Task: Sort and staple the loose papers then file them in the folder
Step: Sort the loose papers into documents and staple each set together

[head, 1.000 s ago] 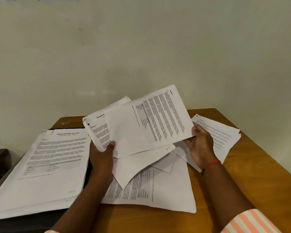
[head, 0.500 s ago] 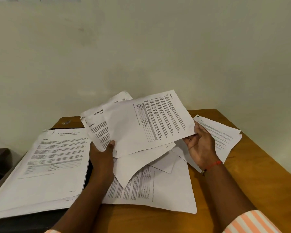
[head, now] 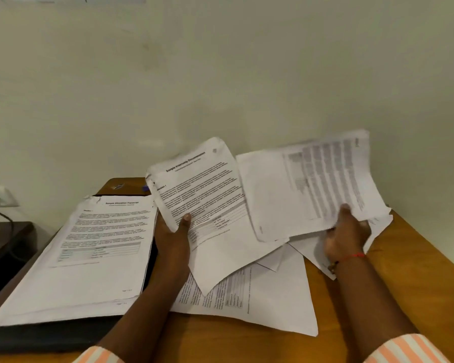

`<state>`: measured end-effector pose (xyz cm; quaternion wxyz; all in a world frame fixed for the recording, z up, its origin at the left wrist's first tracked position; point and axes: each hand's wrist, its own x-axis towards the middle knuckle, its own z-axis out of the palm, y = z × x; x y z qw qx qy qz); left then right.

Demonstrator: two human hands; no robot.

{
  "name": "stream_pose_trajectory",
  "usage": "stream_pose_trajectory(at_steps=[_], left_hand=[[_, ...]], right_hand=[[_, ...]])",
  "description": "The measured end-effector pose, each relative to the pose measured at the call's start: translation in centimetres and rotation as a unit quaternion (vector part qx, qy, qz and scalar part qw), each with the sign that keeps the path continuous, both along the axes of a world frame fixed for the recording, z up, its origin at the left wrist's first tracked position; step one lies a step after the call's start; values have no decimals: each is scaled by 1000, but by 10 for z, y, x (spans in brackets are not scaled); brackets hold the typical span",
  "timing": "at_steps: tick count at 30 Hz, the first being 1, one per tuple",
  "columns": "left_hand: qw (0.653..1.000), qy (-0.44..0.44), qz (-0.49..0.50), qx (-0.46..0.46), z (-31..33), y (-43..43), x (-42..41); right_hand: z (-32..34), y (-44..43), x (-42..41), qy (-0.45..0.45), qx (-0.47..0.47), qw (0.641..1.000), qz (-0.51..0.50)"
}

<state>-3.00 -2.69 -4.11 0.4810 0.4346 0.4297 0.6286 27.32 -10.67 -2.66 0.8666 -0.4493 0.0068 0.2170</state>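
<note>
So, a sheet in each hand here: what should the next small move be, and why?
Probably the right hand should lay its table-printed sheet on the bare table at the right, starting a separate pile. The left hand grips the Internship Documentation page, which has a different layout, and the left stack is headed Education Transcript, so the sheet likely belongs with neither.

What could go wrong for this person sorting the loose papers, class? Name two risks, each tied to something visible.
1. Each hand grips its sheet by one edge: the left hand holds the internship sheet, the right hand the grid sheet. Either may crease or slip.
2. The loose sheets on the table overlap at odd angles, so pages of different documents might get stapled together.
</note>
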Motion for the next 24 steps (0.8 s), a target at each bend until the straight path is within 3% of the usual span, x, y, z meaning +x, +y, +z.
stream_pose_trajectory(at_steps=[2, 5, 10, 13, 14, 16, 18, 21, 24], left_hand=[[1000, 2, 0, -2, 2, 0, 0], [1000, -22, 19, -9, 5, 5, -8], [994, -91, 45, -47, 13, 13, -23], [988, -127, -29, -78, 12, 11, -27], [992, -92, -53, -66, 13, 9, -26], [994, 56, -84, -30, 8, 13, -21], [978, 172, -118, 4, 7, 12, -15], [945, 274, -176, 30, 2, 5, -10], [933, 299, -199, 34, 4, -6, -3]], right_hand=[[-6, -3, 17, -1, -64, 995, -74], [-8, -8, 23, -89, -163, 977, -106], [-12, -13, 23, -278, -269, 920, -60], [-10, -12, 19, -360, -277, 891, 9], [-8, -11, 15, -373, -265, 888, 43], [-3, -8, 3, -379, -236, 887, 114], [1, -3, -13, -371, -202, 888, 183], [1, 4, -30, -386, -185, 870, 246], [-2, 7, -37, -377, -186, 862, 283]])
